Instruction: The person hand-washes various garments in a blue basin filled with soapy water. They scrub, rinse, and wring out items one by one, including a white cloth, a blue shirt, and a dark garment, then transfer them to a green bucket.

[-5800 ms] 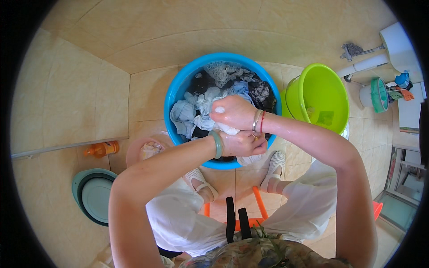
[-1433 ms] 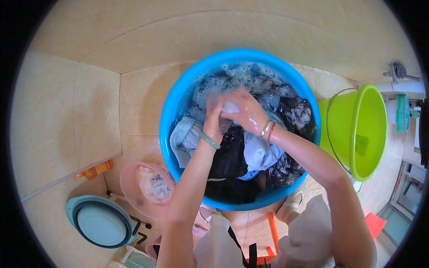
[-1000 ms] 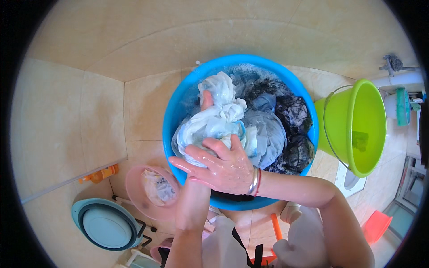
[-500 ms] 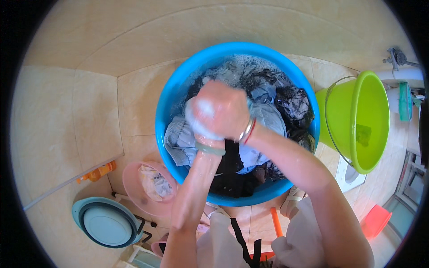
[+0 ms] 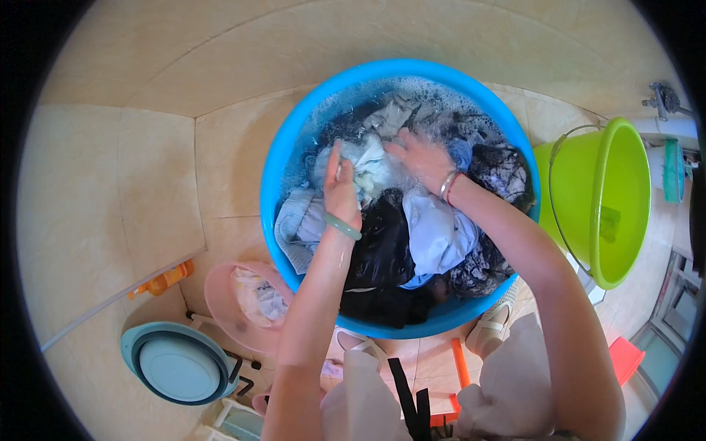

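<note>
A large blue basin (image 5: 271, 158) holds soapy water and soaked clothes. A pale white cloth (image 5: 373, 167) lies in the suds between my two hands. My left hand (image 5: 341, 187), with a green bangle on the wrist, is at the cloth's left edge, open, fingers pointing up. On the cloth's other side, my right hand (image 5: 426, 160) dips into the water with fingers apart; its fingertips are partly lost in splashing. Below the hands are a black garment (image 5: 379, 246) and a light blue garment (image 5: 440, 231). A grey-blue garment with a gathered band (image 5: 300, 228) rests against the left wall.
A lime green bucket (image 5: 615, 198) with a wire handle stands at the right. At the left are a pink basin (image 5: 220, 301) with light cloths, a grey-blue folding basin (image 5: 180, 367) and an orange bottle (image 5: 158, 284). A red container (image 5: 625, 359) sits lower right.
My hands were clasped together above the basin around something white and foamy. Now they are apart and lower, with the white cloth in the water between them.
</note>
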The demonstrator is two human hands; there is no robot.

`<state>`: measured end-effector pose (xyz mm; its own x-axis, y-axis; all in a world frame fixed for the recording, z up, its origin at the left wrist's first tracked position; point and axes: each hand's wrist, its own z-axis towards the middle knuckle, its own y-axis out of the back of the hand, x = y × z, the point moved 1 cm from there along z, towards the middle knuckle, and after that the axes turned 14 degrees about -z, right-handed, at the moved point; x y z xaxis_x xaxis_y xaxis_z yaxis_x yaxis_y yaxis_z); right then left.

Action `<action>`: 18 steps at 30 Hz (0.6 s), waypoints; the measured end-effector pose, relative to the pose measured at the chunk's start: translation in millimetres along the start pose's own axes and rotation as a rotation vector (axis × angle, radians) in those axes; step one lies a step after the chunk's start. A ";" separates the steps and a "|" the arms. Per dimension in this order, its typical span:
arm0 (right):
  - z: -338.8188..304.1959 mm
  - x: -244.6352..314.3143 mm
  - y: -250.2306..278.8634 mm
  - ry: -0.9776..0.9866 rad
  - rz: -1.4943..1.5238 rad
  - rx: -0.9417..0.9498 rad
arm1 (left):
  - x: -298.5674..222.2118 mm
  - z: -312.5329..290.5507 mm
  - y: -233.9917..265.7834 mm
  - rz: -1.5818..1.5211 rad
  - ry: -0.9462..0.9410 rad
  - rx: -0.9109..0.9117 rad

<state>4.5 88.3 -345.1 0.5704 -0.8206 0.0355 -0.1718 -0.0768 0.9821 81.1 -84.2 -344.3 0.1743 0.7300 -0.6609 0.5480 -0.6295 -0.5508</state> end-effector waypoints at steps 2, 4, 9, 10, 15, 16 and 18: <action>6.2 -6.5 -10.0 -0.030 -0.107 0.086 | 10.8 3.2 -9.4 0.011 0.165 -0.069; 14.1 -15.1 -15.8 -0.044 -0.127 0.217 | 14.4 3.5 -28.8 -0.017 0.146 -0.097; -14.9 19.6 72.0 -0.108 0.251 -0.113 | 1.1 -1.2 -27.6 -0.342 0.449 0.117; -30.6 25.7 79.5 -0.028 0.375 -0.419 | -3.5 -8.0 -38.5 -0.244 0.311 0.185; -87.2 76.0 146.8 0.372 0.364 -0.555 | -39.7 -30.0 -63.5 -0.655 0.671 0.528; -93.3 84.6 153.0 0.389 0.349 -0.547 | -44.3 -36.2 -69.0 -0.612 0.638 0.431; -96.8 99.3 159.1 0.349 0.336 -0.596 | -54.6 -46.2 -81.6 -0.551 0.596 0.285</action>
<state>111.6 49.3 -167.4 0.8016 -0.5118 0.3090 0.0245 0.5445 0.8384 64.7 -60.4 -239.6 0.3881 0.9187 0.0726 0.4679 -0.1286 -0.8744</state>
